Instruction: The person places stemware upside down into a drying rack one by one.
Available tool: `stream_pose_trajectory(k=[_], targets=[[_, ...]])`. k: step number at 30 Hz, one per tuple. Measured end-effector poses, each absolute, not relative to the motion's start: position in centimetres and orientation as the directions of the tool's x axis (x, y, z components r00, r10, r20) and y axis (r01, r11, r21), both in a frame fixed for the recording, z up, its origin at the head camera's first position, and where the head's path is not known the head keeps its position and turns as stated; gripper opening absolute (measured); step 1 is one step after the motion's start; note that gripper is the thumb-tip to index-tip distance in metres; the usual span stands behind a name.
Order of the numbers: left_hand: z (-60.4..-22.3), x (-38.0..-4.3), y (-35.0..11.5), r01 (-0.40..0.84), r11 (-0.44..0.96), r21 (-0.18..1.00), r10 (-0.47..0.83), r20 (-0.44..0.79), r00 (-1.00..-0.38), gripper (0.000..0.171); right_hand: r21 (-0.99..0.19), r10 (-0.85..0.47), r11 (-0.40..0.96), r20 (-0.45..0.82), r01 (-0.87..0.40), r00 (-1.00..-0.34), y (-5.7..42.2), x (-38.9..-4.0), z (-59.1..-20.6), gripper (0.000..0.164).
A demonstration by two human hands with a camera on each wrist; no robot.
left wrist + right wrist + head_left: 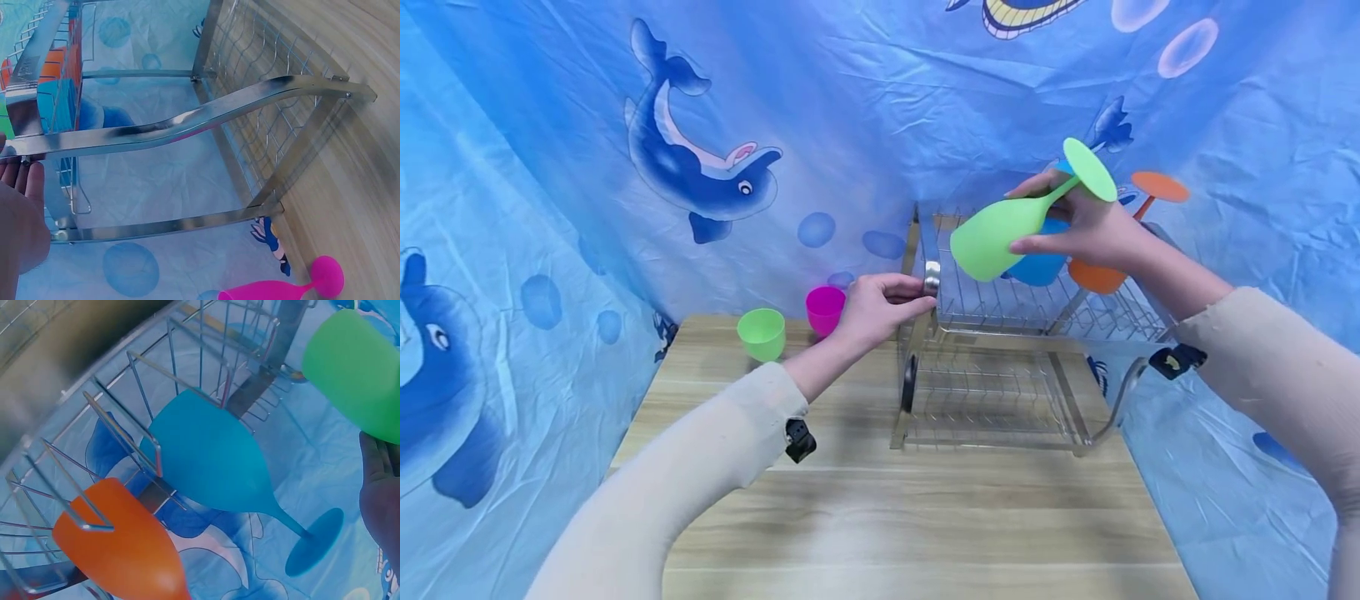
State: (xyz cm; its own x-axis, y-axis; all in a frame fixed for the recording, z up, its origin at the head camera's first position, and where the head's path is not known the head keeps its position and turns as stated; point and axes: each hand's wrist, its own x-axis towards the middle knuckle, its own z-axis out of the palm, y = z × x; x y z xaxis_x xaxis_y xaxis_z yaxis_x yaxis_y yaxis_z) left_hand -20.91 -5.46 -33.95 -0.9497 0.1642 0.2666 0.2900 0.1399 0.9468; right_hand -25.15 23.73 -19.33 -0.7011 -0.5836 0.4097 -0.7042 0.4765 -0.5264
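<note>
My right hand [1097,225] holds a light green plastic goblet [996,240] tilted with its foot up, over the upper tier of a metal two-tier dish rack [1000,335]. Thumb and fingers lie on the goblet's bowl. At the rack's upper left corner, my left hand [880,310] grips the metal side frame [169,128] between thumb and fingers. A blue goblet [206,453] and an orange goblet [122,540] lean among the wire dividers of the upper tier, bowls inward and feet outward. In the head view the green goblet partly covers the blue one.
On the wooden table [880,517], left of the rack, stand another green goblet [762,333] and a magenta goblet [825,309]. The lower wire tier [985,400] sits near the tabletop. Blue dolphin-print cloth [850,125] hangs behind and at both sides.
</note>
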Motion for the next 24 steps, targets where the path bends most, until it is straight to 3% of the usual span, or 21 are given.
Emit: stream_pose_trajectory(k=[24], targets=[[-34.0,-21.3,-5.3,0.299,0.194,0.934,0.131,0.277,-0.952,0.02,-0.433,-0.692,0.567,0.21,-0.701,-0.69,22.2,-31.6,-20.8,0.045]])
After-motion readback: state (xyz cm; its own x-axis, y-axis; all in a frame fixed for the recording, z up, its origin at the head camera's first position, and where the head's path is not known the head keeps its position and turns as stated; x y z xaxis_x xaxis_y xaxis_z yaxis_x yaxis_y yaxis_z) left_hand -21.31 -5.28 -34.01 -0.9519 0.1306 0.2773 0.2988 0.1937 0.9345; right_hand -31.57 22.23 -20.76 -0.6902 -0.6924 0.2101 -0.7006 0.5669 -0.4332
